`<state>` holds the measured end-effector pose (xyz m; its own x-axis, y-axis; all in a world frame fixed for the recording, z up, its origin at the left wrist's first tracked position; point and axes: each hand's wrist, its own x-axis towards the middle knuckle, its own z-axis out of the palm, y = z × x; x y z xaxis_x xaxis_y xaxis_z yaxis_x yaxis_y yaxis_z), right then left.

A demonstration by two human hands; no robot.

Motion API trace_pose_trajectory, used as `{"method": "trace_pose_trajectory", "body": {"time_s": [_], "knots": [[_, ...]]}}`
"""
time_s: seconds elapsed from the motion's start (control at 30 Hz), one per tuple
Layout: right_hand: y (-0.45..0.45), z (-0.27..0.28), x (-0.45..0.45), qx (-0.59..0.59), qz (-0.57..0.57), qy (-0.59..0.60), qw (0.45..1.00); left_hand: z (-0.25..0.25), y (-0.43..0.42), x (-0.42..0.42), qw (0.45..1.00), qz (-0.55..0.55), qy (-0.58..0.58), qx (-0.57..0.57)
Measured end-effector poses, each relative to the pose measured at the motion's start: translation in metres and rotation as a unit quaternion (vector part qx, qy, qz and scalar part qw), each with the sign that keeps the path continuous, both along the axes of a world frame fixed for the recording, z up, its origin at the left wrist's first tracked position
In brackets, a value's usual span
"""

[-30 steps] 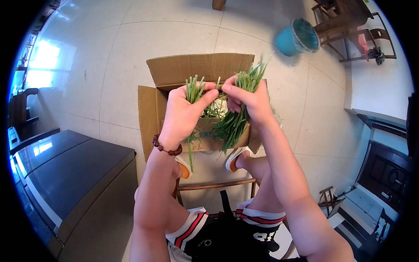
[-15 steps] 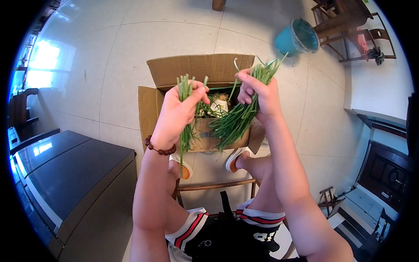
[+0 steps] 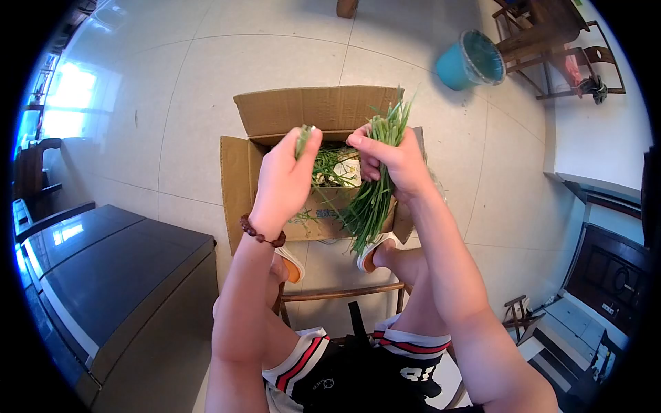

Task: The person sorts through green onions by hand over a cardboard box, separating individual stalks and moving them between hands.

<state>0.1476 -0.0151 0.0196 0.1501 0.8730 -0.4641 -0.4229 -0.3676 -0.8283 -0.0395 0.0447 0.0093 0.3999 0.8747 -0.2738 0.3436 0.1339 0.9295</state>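
Note:
My left hand (image 3: 288,173), with a beaded bracelet on the wrist, is closed around a small bunch of green stalks (image 3: 303,140), whose cut ends poke out above the fingers. In my right hand (image 3: 397,157) is a thicker bunch of long green stalks (image 3: 372,206), its leafy part hanging down over the box front. The right thumb and forefinger are pinched together at the left side of that bunch. Both hands are above an open cardboard box (image 3: 296,113), which holds loose green leaves (image 3: 329,165) and something white (image 3: 349,170).
A blue bucket (image 3: 452,67) with a plastic liner stands at the upper right, beside wooden furniture (image 3: 544,34). A dark cabinet (image 3: 124,275) is at the left. My feet in orange and white shoes (image 3: 293,267) are just below the box.
The left hand has closed further over its small bunch, whose hanging ends show less. My right hand has shifted left with the large bunch, nearer the left hand.

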Motion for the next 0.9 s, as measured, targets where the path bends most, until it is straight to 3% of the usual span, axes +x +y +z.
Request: {"method": "trace_pose_trajectory", "body": {"time_s": [0.03,0.1,0.17,0.2,0.27,0.3,0.37,0.5,0.7,0.9], "knots": [[0.000,0.000,-0.001,0.000,0.001,-0.002,1.000,-0.002,-0.001,0.000,0.990,-0.031,0.113,0.080],[0.000,0.000,-0.002,0.003,0.006,-0.006,1.000,-0.015,-0.003,0.000,0.988,-0.031,0.092,0.121],[-0.001,0.000,-0.003,0.006,0.010,-0.009,1.000,-0.022,-0.004,0.001,0.957,-0.021,0.097,0.271],[-0.001,0.001,-0.004,0.005,0.009,0.002,1.000,-0.017,-0.004,0.002,0.957,-0.021,0.097,0.271],[-0.001,0.001,-0.003,0.004,0.008,0.013,1.000,-0.005,-0.003,0.003,0.999,-0.006,-0.034,-0.012],[-0.002,0.001,-0.003,0.003,0.026,0.029,0.999,-0.006,-0.003,0.002,0.999,-0.006,-0.034,-0.012],[-0.003,0.002,-0.004,0.002,0.043,0.045,0.998,-0.007,-0.002,0.001,0.963,0.048,-0.196,-0.179],[-0.004,0.005,-0.007,0.017,0.070,0.097,0.993,0.010,-0.005,0.010,0.958,0.080,-0.194,-0.194],[-0.003,0.001,-0.007,0.035,0.074,0.082,0.993,0.009,-0.005,0.008,0.984,0.008,-0.150,-0.100],[-0.003,0.002,-0.014,0.041,0.081,0.039,0.995,0.007,-0.009,0.012,0.963,-0.005,-0.224,-0.148]]}}
